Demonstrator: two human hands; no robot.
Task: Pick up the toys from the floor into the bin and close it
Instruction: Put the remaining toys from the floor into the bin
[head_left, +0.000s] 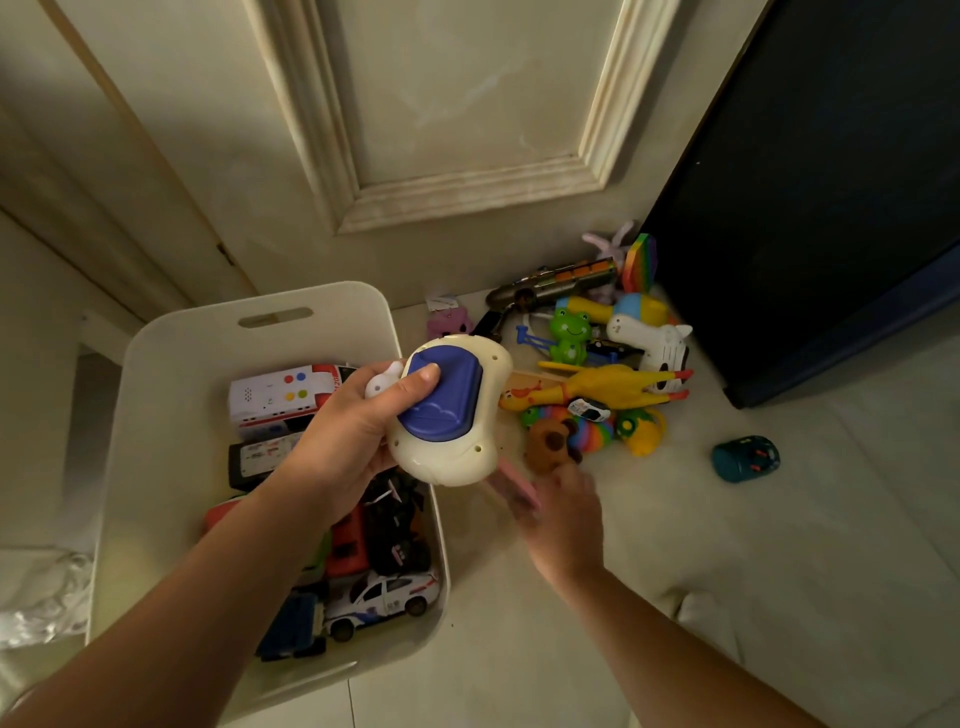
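Observation:
My left hand (348, 431) grips a cream toy with a blue panel (449, 410), held above the right rim of the white bin (171, 415). The bin holds several toys, among them a white police car (382, 597) and a white bus with coloured buttons (283, 395). My right hand (558, 512), blurred, is low over the floor right of the bin with a flat pink piece (514, 486) at its fingertips, just below a brown plush toy (550, 441). Beyond it lies a pile of toys with a yellow rubber chicken (602, 387) and a green frog (569, 335).
A teal toy car (745, 458) sits alone on the pale floor to the right. A dark cabinet (831, 208) stands at the right, a cream panelled door (457, 130) behind the toys. Crumpled clear plastic (41, 597) lies left of the bin.

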